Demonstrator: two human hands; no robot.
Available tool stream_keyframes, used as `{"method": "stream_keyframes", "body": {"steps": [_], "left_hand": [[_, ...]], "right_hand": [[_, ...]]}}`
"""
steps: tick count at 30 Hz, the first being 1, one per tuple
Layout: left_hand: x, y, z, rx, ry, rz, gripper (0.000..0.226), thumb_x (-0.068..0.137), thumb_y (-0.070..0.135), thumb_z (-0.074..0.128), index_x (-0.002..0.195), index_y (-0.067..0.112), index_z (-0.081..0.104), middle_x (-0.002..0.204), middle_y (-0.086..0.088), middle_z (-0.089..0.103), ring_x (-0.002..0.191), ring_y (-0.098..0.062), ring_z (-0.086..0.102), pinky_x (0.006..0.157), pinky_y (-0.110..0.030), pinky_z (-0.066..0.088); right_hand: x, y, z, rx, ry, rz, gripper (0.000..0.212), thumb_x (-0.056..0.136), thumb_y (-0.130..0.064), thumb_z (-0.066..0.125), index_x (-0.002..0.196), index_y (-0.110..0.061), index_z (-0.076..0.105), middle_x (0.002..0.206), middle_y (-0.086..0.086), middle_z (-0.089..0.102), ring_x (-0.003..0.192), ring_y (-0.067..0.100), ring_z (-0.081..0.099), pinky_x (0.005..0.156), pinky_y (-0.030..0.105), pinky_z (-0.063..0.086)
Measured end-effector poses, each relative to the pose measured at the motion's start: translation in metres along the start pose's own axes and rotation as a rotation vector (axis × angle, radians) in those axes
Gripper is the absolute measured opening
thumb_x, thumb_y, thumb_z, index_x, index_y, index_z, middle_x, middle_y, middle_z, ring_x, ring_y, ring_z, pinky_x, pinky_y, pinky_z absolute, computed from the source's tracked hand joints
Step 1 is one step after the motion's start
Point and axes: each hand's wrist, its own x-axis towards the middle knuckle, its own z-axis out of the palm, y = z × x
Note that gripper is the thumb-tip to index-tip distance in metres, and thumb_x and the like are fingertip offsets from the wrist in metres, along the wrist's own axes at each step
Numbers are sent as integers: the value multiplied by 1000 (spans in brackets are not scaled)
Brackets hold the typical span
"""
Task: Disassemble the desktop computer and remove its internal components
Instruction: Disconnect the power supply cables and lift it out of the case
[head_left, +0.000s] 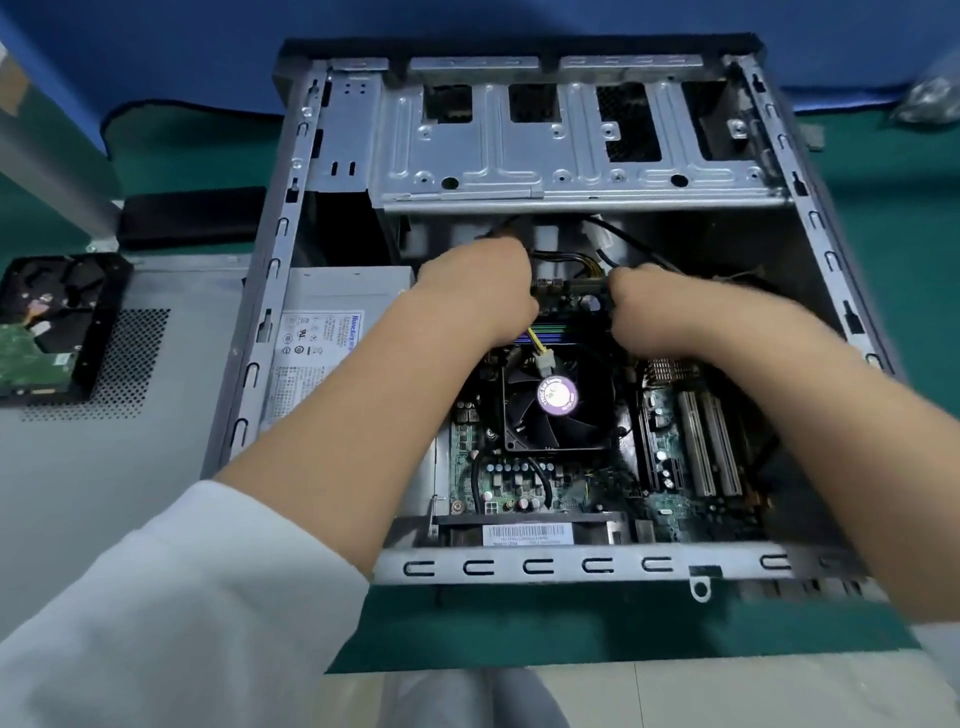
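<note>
The open computer case (519, 322) lies on the green desk (857, 234). Both hands reach inside, above the fan (556, 405). The left hand (480, 296) and right hand (657, 306) curl their fingers around a black cable plug (571, 288) on the motherboard (524, 478).

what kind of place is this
Likely an electronics repair or teardown bench: an opened PC case on a green mat, a removed hard drive lying on the side panel.
</note>
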Motion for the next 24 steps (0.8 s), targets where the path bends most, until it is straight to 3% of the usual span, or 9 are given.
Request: {"method": "stream_keyframes", "body": {"steps": [3,7,9,13,21,24], "left_hand": [[1,-1,-1,-22,-5,-19,25,89,30,55,89,12,39,77,-2,39,83,-27,44,69,-35,39],[4,1,0,28,-91,-20,24,93,34,47,91,12,39,76,-2,39,83,-26,45,69,-34,38],[6,2,2,45,-125,-9,22,97,33,41,92,12,41,82,-4,41,83,-26,45,70,-33,36],[6,5,2,48,-178,5,23,100,30,36,90,9,42,75,-3,39,79,-24,43,66,-30,31],[1,9,1,104,-220,30,26,102,23,33,109,5,50,115,-16,53,91,-26,46,73,-31,32],[2,8,3,78,-221,16,23,101,26,34,106,7,48,117,-16,54,89,-28,47,72,-32,33]], "right_hand": [[13,-1,-10,-7,16,-34,25,93,-1,40,112,5,54,116,24,59,86,31,53,67,27,37],[31,4,2,26,156,-26,32,92,-4,43,123,5,45,122,26,54,110,36,54,81,31,41],[39,7,6,15,185,-39,32,91,-6,46,122,1,47,120,23,56,110,35,55,78,30,40],[50,11,11,24,256,-85,28,86,-3,49,114,-4,57,114,20,58,103,35,57,74,29,39],[54,16,21,18,309,-53,22,83,-5,49,101,-16,49,111,16,57,104,37,56,75,35,39],[57,15,17,0,243,-57,20,85,-7,51,95,-20,41,112,15,56,104,36,56,81,38,43]]}}
